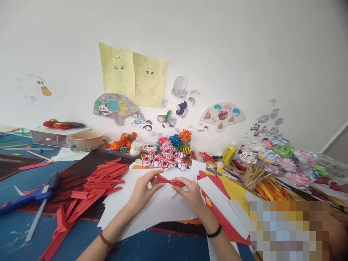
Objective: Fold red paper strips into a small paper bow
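Between my two hands is a bundle of folded red paper (165, 180), narrow at its middle and fanned toward both ends. My left hand (145, 185) pinches its left end between thumb and fingers. At the other end, my right hand (190, 192) has its fingers closed on the paper. Both hands are above a stack of white paper sheets (130, 214). To the left lies a large pile of folded red paper strips (102, 181). Behind my hands stands a cluster of red and white paper flowers (164, 160).
A blue glue gun (40, 194) lies at left, near a tan bowl (87, 139). Farther back are a small jar (136, 148) and a yellow bottle (229, 154). Paper flowers on stick stems (252, 174) and coloured sheets (217, 206) crowd the right. A blurred patch hides the lower right.
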`<state>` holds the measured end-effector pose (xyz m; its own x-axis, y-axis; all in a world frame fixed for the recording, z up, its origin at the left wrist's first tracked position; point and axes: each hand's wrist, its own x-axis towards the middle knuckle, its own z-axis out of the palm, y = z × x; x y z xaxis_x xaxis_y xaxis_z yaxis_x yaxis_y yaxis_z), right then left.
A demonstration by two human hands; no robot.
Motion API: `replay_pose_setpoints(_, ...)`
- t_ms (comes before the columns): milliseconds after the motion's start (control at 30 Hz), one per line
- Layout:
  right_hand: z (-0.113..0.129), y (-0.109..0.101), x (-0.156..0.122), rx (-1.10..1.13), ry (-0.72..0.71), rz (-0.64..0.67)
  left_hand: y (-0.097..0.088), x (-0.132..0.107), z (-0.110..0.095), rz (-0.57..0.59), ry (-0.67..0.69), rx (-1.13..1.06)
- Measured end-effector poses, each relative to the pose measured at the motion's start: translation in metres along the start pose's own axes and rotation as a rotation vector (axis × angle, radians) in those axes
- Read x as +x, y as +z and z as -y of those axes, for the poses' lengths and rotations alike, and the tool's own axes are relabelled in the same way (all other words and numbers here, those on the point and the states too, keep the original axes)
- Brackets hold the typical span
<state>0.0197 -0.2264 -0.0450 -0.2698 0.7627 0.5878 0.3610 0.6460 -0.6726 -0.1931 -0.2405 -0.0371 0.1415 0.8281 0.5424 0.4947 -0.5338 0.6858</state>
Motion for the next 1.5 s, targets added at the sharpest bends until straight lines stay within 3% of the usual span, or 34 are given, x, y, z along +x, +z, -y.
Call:
replay_pose_setpoints(233,-0.002,0.001,0.001,0.045,0.08,-0.015,0.0,-0.001,-0.001,-0.027,-0.007,-0.016)
replay_pose_setpoints(400,-0.002,-0.001,0.001,0.003,0.071,-0.07,0.0,0.001,-0.001,-0.038,-0.123,-0.169)
replay_pose_setpoints(567,-0.005,-0.001,0.001,0.011,0.068,-0.07,0.002,0.003,0.001,0.092,-0.245,-0.394)
replay_pose_setpoints(833,-0.007,0.002,0.003,-0.014,0.058,-0.033,0.001,0.003,-0.002,0.1,-0.263,-0.435)
replay_pose_setpoints(1233,-0.023,0.006,0.001,-0.126,0.142,-0.241,0.012,0.003,0.0,0.123,-0.451,-0.601)
replay_pose_setpoints(1367,-0.024,0.008,0.001,-0.148,0.171,-0.208,0.01,0.003,-0.004,0.068,-0.493,-0.652)
replay_pose_setpoints(1500,-0.025,0.008,-0.001,-0.266,0.107,-0.145,0.01,0.003,-0.006,0.119,-0.503,-0.653)
